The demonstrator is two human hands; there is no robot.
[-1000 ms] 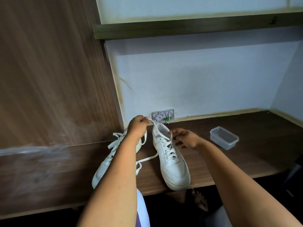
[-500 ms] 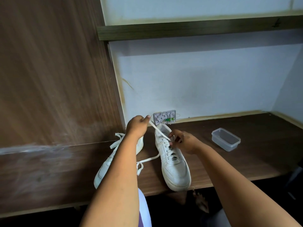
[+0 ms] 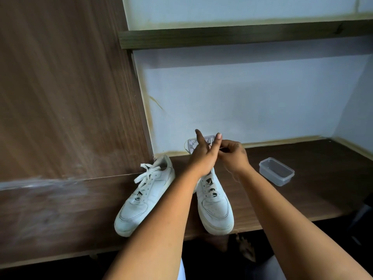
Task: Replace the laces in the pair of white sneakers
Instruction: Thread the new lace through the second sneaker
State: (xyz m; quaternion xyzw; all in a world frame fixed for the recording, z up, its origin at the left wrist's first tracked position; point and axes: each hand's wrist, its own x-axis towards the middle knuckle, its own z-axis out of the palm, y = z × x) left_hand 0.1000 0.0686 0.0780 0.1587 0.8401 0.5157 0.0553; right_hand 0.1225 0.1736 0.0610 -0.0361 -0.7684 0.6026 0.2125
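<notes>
White leather and white lace are what we work on: the right sneaker [image 3: 216, 207] stands toe toward us near the front edge of the bench [image 3: 314, 190], its lace [image 3: 211, 179] crossing the lower eyelets and rising to our hands above the collar. Our left hand [image 3: 203, 156] has two fingers spread straight upward with the lace seemingly looped about them; whether the other fingers pinch it, we cannot tell. Our right hand [image 3: 234, 156] is curled, pinching something fine against the left, most likely the lace end.

Just beside it, the left sneaker [image 3: 145, 197] lies angled, its lace [image 3: 146, 174] loose at the top. A clear plastic container [image 3: 276, 171] sits well apart to the right; a wall socket plate [image 3: 191, 145] shows behind our hands.

We judge this a knot being formed on the right sneaker. The risk from here: the loop could slide off the spread fingers if the right hand slackens, and a hard upward tug could drag the sneaker, whose toe sits at the bench edge, off onto the floor.
</notes>
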